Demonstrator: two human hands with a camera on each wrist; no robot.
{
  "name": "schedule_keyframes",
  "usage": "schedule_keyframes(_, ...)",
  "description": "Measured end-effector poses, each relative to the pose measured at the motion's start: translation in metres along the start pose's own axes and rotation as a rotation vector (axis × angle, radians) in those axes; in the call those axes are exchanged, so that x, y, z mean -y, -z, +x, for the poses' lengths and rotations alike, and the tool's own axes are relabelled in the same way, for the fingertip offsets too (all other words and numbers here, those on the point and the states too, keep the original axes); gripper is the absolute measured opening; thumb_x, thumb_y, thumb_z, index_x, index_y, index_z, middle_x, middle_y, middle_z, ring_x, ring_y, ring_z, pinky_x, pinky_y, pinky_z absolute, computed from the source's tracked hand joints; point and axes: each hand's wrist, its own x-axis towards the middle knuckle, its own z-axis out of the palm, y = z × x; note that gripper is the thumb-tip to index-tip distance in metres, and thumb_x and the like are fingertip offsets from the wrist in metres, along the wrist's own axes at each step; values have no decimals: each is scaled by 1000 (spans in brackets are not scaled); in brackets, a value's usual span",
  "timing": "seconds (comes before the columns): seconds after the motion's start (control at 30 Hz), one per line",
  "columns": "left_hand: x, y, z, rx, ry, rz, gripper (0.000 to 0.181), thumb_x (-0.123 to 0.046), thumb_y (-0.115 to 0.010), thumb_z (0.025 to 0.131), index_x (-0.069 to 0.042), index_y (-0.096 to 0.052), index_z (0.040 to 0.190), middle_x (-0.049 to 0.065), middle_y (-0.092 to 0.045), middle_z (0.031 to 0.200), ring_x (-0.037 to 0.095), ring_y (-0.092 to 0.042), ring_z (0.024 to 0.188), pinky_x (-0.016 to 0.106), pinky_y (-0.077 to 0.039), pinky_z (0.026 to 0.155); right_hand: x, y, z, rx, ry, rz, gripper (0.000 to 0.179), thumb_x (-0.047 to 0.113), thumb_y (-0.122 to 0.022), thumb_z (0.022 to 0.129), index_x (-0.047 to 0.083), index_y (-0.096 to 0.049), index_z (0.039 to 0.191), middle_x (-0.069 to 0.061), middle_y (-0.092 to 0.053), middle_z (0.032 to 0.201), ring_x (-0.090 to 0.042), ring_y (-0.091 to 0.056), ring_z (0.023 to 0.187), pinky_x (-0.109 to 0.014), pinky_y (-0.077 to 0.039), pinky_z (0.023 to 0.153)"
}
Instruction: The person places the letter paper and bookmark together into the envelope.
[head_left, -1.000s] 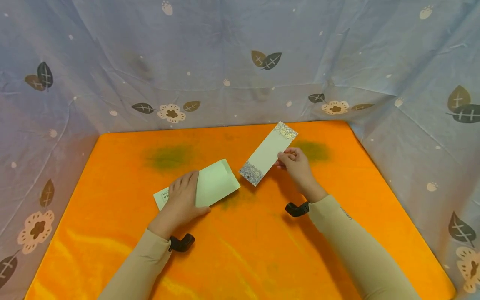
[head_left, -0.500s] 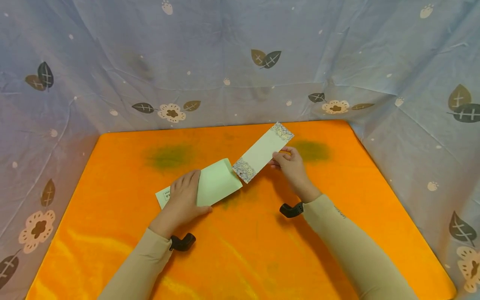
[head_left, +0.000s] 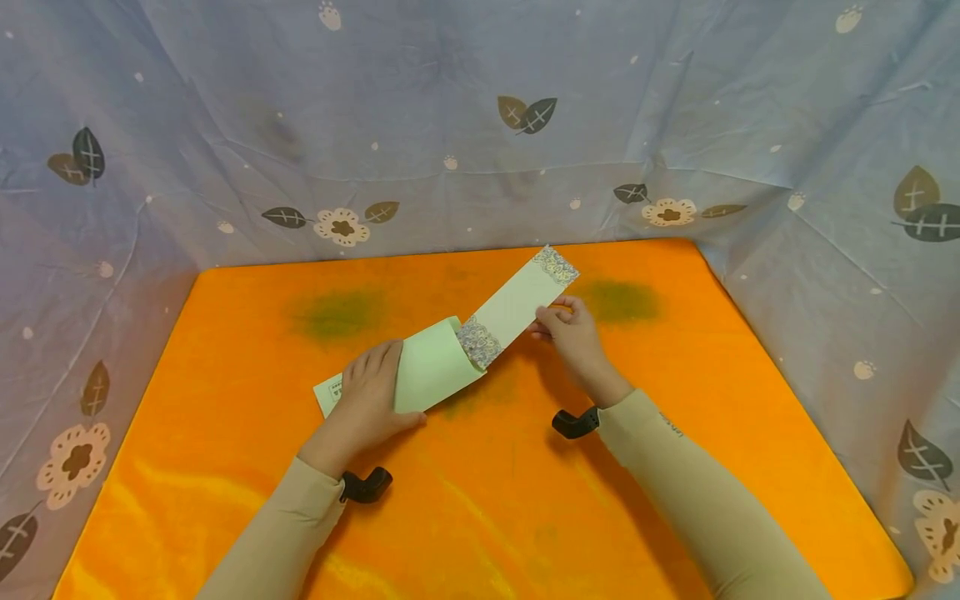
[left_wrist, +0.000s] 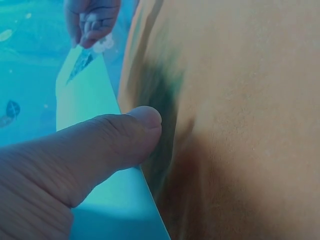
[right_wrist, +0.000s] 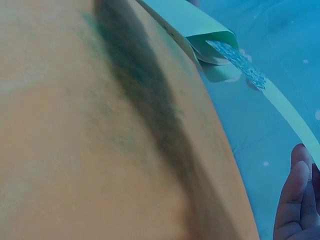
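Note:
A pale green paper envelope [head_left: 438,367] lies aslant at the middle left, printed near its lower left end. My left hand [head_left: 363,392] holds it across the middle, the thumb along the near edge; in the left wrist view that thumb [left_wrist: 120,132] lies over the paper. The envelope's mouth gapes toward the right, as the right wrist view shows. My right hand [head_left: 573,337] pinches a long pale card [head_left: 517,304] with lace-patterned ends by its near edge. The patterned lower end of the card [right_wrist: 237,62] is at the envelope's mouth, its tip just inside.
An orange cloth [head_left: 480,517] covers the table, with dark greenish patches [head_left: 618,302] toward the back. Grey-blue curtains [head_left: 450,125] with leaf and flower prints stand behind and at both sides. A black wrist camera [head_left: 576,423] juts from each sleeve.
My right hand has moved left and slightly down with the card, bringing its patterned end from beside the envelope into the mouth. The mouth now gapes wider, and the left hand has barely moved.

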Motion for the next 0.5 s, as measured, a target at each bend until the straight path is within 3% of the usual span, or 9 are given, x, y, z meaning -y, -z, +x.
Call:
schedule_keyframes(0.3,-1,0,0,1,-6,-6,116,-49,-83,70,1,-18,152,21,-25,152,39,-23,137,58,-16,109,-2,-4,-3,22,6,-14,30,16,-57,99,5,-35,117,-18,-59,99,-49,-55,105,-52,-46,94)
schedule_keyframes(0.5,0,0,0,-4,-1,-7,116,-50,-83,70,0,-18,152,21,-24,152,39,-23,137,58,-15,109,-4,-5,-4,25,11,-20,30,16,-57,99,3,-34,114,-21,-59,99,-47,-57,105,-53,-46,95)
